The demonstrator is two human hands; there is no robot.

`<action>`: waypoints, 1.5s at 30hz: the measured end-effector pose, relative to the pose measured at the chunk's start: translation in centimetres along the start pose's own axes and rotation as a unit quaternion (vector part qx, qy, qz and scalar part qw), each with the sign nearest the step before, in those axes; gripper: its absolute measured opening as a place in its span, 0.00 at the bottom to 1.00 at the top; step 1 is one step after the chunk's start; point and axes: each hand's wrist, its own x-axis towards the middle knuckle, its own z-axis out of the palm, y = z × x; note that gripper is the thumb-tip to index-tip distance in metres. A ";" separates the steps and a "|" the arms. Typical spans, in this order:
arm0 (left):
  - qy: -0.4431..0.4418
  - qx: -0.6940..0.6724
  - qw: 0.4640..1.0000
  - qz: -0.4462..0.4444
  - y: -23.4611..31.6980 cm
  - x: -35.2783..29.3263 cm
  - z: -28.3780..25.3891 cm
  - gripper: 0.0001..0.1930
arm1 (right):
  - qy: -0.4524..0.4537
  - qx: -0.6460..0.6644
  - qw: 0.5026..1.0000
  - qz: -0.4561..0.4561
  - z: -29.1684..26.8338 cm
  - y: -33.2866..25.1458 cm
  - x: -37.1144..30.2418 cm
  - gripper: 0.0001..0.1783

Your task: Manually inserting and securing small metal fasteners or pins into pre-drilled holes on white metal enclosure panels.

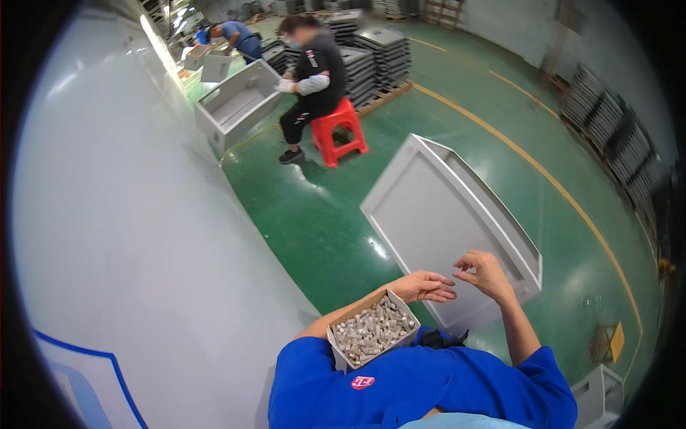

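Observation:
My left hand (423, 287) is stretched out with its fingers extended, in front of a large grey rectangular metal box (436, 222) that stands tilted in view. My right hand (486, 276) hangs over the lower part of that metal box, its fingers bent and thumb drawn toward the index finger. Whatever lies between those fingertips is too small to make out. In the crook of my left arm, against my blue shirt, rests an open carton (406, 303) full of small whitish-grey cylindrical pieces (375, 330).
A pale grey surface (143, 236) fills the left side. Ahead, a person on a red stool (339, 132) handles another grey box (239, 104); a second person bends farther back. Stacked grey panels (382, 57) stand behind. At lower right are a grey box (600, 393) and a yellow object (611, 343).

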 end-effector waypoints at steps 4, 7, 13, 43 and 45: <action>-0.040 0.029 0.995 -0.083 -0.3 1.1 1.0 0.21 | 0.043 0.130 0.987 0.084 1.6 -1.8 -4.8 0.10; -0.068 0.062 0.985 -0.148 0.4 1.3 2.0 0.21 | 0.054 0.140 0.976 0.157 3.2 -3.2 -6.1 0.12; -0.116 0.118 0.960 -0.225 -1.1 2.8 0.2 0.22 | 0.133 0.131 0.966 0.177 7.3 -2.0 -7.6 0.12; -0.106 0.176 0.965 -0.164 -1.0 -0.7 -2.6 0.21 | 0.160 0.132 0.977 0.056 9.1 -2.6 -6.2 0.07; -0.104 0.188 0.965 -0.147 -0.9 -0.4 -2.0 0.21 | 0.193 0.151 0.968 0.055 8.9 -3.0 -6.2 0.07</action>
